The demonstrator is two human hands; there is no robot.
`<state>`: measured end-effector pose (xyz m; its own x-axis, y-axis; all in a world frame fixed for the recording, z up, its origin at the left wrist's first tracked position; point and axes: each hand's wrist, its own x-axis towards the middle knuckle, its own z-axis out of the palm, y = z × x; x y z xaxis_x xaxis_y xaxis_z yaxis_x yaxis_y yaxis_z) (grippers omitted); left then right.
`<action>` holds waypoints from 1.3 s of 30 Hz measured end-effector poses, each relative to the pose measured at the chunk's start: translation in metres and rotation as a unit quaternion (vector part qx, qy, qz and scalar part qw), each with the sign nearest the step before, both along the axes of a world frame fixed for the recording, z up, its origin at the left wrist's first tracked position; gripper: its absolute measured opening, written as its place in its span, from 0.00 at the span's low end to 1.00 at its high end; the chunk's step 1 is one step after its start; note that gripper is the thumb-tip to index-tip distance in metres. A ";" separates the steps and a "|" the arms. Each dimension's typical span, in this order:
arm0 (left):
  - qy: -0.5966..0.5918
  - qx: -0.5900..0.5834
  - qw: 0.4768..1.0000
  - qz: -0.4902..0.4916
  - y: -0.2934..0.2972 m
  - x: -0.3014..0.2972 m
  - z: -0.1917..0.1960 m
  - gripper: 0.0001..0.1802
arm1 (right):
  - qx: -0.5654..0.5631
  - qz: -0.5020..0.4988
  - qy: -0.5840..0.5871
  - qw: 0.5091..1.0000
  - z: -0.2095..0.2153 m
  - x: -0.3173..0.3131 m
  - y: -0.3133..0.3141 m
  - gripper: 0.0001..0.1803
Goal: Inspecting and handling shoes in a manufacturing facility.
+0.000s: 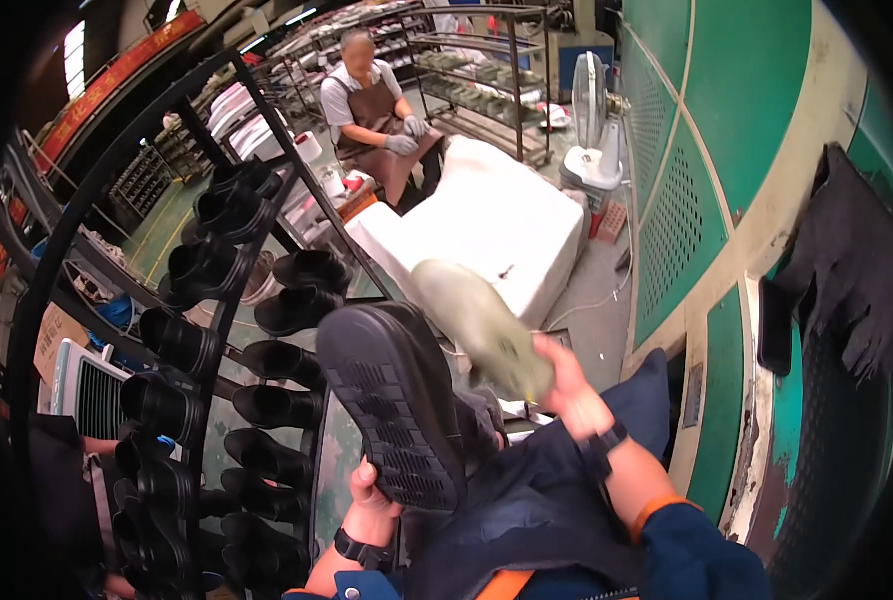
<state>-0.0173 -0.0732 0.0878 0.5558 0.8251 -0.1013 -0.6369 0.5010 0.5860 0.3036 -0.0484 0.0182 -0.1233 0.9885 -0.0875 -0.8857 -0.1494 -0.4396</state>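
Note:
My left hand (368,510) is closed round the heel end of a black shoe (391,410), which stands upright with its treaded sole facing me and its toe up. Gripped at one end by my right hand (571,385) is a pale olive shoe last (476,320), slanting up and to the left, somewhat smeared by motion. The last is clear of the shoe, just to its right. Both are held above my lap, where dark clothing (526,500) lies. The inside of the shoe is turned away from view.
Black shoes (276,385) fill a metal rack (234,300) on my left. Ahead stands a white-covered table (506,210), with a seated person (376,120) in grey gloves behind it. On my right, a green machine (736,90) carries hanging black gloves (836,250). A fan (588,90) stands beyond.

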 end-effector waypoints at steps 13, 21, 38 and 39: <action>0.295 0.399 0.859 0.126 -0.016 -0.043 0.042 0.71 | -0.028 0.336 -0.134 0.932 0.014 -0.061 -0.020 0.39; 0.557 0.716 0.410 0.092 -0.002 0.003 0.078 0.33 | 0.082 0.300 0.175 0.934 0.072 -0.065 -0.039 0.37; 0.499 0.133 0.852 0.087 -0.075 -0.057 0.091 0.11 | -0.021 0.234 -0.265 0.935 0.021 -0.058 -0.036 0.26; 0.491 0.098 0.861 0.092 -0.081 -0.061 0.093 0.11 | -0.030 0.242 -0.268 0.932 0.014 -0.050 -0.034 0.26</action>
<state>-0.0784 -0.1542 0.1809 0.1397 0.9446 -0.2970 0.1547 0.2755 0.9488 0.2537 -0.0824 0.0321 -0.4759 0.8201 -0.3176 -0.3634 -0.5122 -0.7782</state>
